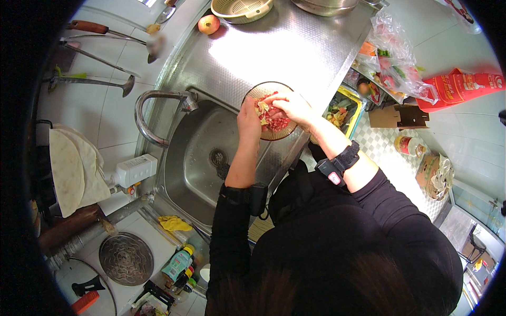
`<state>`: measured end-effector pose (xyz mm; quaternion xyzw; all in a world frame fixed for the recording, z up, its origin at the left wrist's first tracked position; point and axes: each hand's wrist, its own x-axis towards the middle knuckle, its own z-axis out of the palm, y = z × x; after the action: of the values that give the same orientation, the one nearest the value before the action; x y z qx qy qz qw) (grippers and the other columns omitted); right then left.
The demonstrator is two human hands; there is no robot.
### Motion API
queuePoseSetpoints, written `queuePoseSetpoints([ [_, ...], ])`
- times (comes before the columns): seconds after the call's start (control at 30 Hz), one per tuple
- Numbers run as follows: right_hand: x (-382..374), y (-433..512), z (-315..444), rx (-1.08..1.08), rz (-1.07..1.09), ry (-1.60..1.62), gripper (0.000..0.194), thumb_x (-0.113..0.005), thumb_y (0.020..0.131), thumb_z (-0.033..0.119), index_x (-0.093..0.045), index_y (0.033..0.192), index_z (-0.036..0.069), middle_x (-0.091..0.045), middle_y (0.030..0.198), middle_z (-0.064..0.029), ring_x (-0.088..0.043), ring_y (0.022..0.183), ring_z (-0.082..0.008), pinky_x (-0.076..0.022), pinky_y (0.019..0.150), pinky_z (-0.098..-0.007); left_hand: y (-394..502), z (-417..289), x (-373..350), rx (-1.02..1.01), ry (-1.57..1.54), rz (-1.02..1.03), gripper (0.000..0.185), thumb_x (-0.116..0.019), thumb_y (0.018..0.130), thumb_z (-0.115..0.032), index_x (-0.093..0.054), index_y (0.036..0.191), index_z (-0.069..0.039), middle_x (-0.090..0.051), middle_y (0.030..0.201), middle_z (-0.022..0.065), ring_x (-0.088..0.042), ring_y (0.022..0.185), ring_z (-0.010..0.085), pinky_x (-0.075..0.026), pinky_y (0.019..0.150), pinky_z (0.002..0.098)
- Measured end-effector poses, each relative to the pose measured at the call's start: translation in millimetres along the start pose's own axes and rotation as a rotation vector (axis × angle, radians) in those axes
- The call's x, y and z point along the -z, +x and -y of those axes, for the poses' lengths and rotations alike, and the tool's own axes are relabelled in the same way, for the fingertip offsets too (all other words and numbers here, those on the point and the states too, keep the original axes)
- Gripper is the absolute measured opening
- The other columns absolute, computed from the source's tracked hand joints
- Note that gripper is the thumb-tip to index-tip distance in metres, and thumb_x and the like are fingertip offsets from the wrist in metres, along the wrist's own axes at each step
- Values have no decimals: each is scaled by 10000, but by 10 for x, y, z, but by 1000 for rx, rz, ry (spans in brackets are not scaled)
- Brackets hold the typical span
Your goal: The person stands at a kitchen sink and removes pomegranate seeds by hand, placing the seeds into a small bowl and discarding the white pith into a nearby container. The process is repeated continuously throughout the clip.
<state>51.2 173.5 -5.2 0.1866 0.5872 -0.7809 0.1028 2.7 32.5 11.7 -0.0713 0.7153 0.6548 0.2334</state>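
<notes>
Over a clear glass bowl on the steel counter, my left hand holds a piece of opened pomegranate with pale membrane and red seeds showing. Close against it from the right is my right hand, its fingers bent at the piece; whether they pinch anything cannot be told. Loose red pomegranate seeds lie in the bowl beneath both hands. A whole pomegranate rests farther back on the counter.
Left of the bowl are a steel sink and a curved faucet. At the back stand a plastic colander and a metal basin. A yellow-rimmed bin with scraps is below the counter's right edge. A yellow cloth lies near the sink.
</notes>
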Motion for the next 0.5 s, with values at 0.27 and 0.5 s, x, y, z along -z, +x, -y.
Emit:
queuePoseSetpoints([
  [0.27, 84, 31, -97, 38, 9, 268, 319, -492, 895, -22, -610, 1190, -47, -660, 1107, -157, -661, 980, -187, -560, 856, -310, 21, -29, 40, 106, -48, 49, 468, -349, 1029, -456, -593, 1084, -61, -661, 943, 38, -645, 785, 117, -515, 592, 278],
  [0.5, 131, 9, 0, 169, -11, 76, 294, -587, 819, -22, -682, 1097, -15, -718, 982, -123, -690, 887, -185, -552, 842, -302, 35, -55, 118, 156, -171, 83, 503, -282, 1032, -488, -584, 1098, -91, -653, 903, 28, -627, 726, 125, -498, 568, 275],
])
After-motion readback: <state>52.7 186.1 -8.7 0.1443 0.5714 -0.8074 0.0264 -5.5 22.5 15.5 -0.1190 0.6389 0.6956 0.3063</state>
